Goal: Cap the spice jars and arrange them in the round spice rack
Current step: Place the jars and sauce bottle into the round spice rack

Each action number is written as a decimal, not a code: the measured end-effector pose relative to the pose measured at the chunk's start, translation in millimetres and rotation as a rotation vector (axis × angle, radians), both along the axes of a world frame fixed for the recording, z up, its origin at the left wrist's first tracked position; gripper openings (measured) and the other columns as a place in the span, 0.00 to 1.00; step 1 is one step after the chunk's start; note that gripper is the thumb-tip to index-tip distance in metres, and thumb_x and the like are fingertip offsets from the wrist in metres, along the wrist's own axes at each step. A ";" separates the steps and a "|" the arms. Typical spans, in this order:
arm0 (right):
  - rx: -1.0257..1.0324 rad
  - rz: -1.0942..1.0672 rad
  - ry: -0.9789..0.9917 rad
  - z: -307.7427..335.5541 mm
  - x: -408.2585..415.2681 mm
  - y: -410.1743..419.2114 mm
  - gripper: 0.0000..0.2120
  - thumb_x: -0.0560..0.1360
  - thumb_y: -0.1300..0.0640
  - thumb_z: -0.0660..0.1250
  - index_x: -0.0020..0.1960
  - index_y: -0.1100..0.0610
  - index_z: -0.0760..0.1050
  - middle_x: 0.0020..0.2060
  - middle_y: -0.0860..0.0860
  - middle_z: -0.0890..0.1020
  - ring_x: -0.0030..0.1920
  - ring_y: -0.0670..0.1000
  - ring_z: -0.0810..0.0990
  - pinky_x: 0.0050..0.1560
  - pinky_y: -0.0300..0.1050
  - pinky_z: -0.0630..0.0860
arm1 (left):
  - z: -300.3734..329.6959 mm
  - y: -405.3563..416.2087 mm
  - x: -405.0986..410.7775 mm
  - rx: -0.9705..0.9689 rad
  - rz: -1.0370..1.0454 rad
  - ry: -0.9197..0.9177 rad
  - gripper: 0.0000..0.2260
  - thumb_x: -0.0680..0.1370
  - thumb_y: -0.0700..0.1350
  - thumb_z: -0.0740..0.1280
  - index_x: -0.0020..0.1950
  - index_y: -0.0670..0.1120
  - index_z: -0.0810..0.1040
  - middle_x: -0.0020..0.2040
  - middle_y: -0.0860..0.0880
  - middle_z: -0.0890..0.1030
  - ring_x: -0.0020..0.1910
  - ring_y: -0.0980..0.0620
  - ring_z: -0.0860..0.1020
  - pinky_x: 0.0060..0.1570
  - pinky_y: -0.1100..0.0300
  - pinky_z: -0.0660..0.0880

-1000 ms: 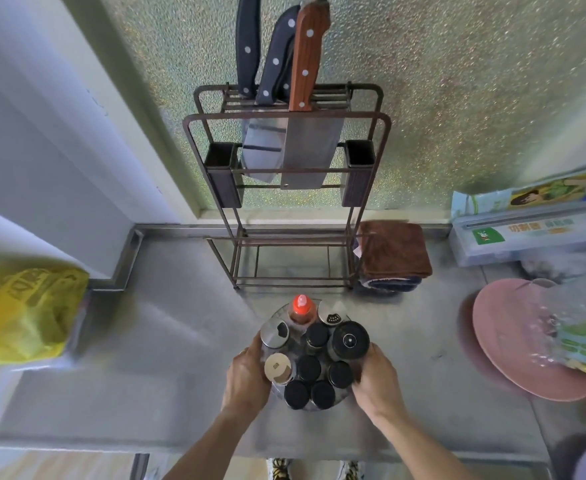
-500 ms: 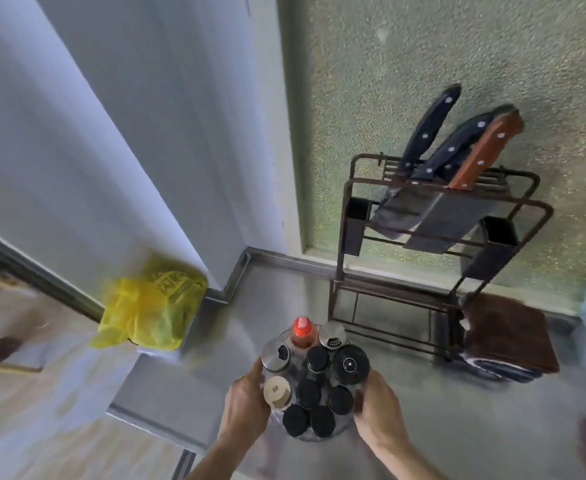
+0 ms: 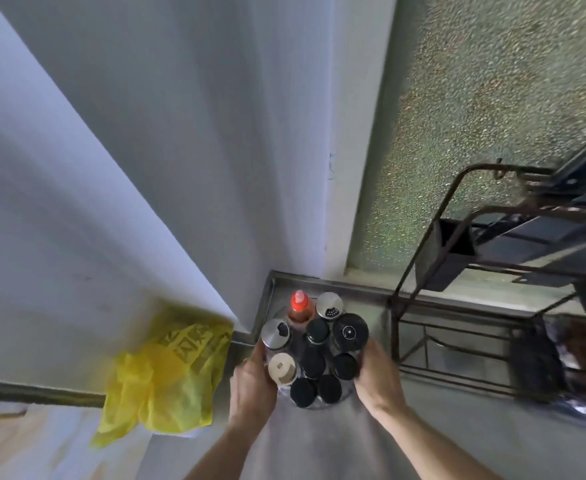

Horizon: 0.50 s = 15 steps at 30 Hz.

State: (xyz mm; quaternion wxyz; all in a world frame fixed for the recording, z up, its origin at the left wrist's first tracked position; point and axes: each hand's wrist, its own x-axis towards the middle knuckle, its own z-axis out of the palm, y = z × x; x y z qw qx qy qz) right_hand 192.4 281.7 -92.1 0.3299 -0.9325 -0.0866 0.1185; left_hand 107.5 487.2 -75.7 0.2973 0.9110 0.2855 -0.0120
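A yellow plastic bag (image 3: 167,372) hangs at the left edge of the steel tabletop (image 3: 457,441). The left hand (image 3: 251,382) and right hand (image 3: 376,377) grip the round spice rack (image 3: 314,405) from either side, fingers curled round it (all jars capped, one red-tipped). A dark wire rack (image 3: 464,271) stands to the right.

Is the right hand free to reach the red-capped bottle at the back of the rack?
Probably not yet: the right hand is gripping the spice rack, and the big black lid stands before the red-capped bottle.
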 end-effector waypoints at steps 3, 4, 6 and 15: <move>0.011 -0.034 0.011 -15.0 13.8 5.2 0.11 0.81 0.54 0.59 0.61 0.47 0.73 0.50 0.46 0.80 0.51 0.49 0.79 0.45 0.39 0.70 | -11.5 5.2 16.5 -0.013 -0.034 0.000 0.21 0.71 0.36 0.63 0.63 0.52 0.75 0.38 0.49 0.83 0.37 0.40 0.80 0.34 0.56 0.71; 0.021 -0.067 0.051 -21.9 17.5 5.6 0.09 0.82 0.54 0.58 0.59 0.46 0.74 0.48 0.44 0.79 0.50 0.48 0.79 0.42 0.36 0.69 | -14.2 6.0 21.0 -0.027 -0.041 0.006 0.22 0.72 0.37 0.63 0.64 0.52 0.75 0.37 0.50 0.83 0.37 0.41 0.80 0.35 0.57 0.70; -0.015 -0.089 0.104 -30.4 23.1 6.3 0.09 0.83 0.53 0.57 0.54 0.47 0.76 0.46 0.42 0.79 0.51 0.51 0.81 0.38 0.33 0.66 | -18.5 7.4 27.9 -0.061 -0.049 0.014 0.23 0.72 0.37 0.63 0.65 0.54 0.75 0.35 0.53 0.80 0.35 0.44 0.78 0.35 0.59 0.70; -0.034 -0.112 0.071 -34.4 27.4 11.2 0.12 0.79 0.52 0.60 0.62 0.48 0.72 0.51 0.51 0.80 0.53 0.58 0.80 0.46 0.46 0.73 | -12.5 8.5 39.8 -0.138 -0.075 0.035 0.24 0.75 0.39 0.64 0.70 0.53 0.72 0.33 0.57 0.73 0.34 0.50 0.73 0.37 0.62 0.68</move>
